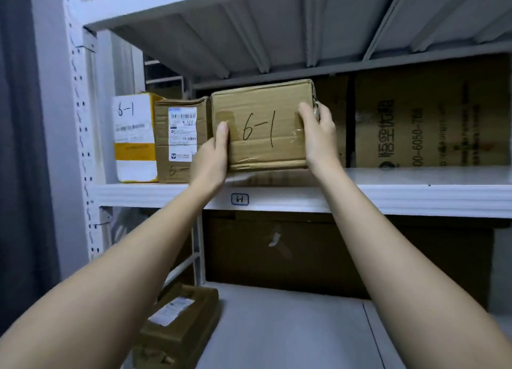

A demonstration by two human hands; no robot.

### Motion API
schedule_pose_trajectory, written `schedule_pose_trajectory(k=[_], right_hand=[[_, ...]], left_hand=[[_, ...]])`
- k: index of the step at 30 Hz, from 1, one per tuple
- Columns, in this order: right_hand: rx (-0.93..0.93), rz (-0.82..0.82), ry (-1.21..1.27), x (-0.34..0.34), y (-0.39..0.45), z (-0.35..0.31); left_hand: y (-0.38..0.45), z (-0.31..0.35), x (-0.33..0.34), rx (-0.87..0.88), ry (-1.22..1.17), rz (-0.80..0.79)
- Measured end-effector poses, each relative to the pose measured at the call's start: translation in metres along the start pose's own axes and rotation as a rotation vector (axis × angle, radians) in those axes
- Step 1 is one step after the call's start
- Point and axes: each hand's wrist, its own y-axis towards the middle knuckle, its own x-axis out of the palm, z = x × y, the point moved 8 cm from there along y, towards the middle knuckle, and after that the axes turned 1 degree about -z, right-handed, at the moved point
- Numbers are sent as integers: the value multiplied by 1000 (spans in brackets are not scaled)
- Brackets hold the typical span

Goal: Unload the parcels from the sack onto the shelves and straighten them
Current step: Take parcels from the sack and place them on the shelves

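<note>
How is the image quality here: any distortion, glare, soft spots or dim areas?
Head view: wide-angle bending bows the shelf edge and upright; tape on the held box shows slight glare near the right hand; the left hand is sharp; the yellow parcel label print is blurred; the lower shelf bay is dim.

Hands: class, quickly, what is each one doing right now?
Left hand: grips the box at its left edge.
Right hand: grips the box's right edge.

"6-1" is handwritten on the brown box (260,125), on the yellow-white parcel (134,136) at the shelf's left end, and on the shelf-edge tag (240,199).
</note>
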Motion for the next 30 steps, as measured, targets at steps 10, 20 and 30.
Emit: schedule_pose_trajectory(k=[10, 20, 30], right_hand=[[-6, 131, -87, 15, -13, 27], [-50, 75, -182, 32, -13, 44], [230, -285, -580, 34, -10, 63]], left_hand=[[16, -27, 4, 174, 103, -96], [22, -51, -3, 206, 223, -86], [28, -69, -18, 235, 300, -140]])
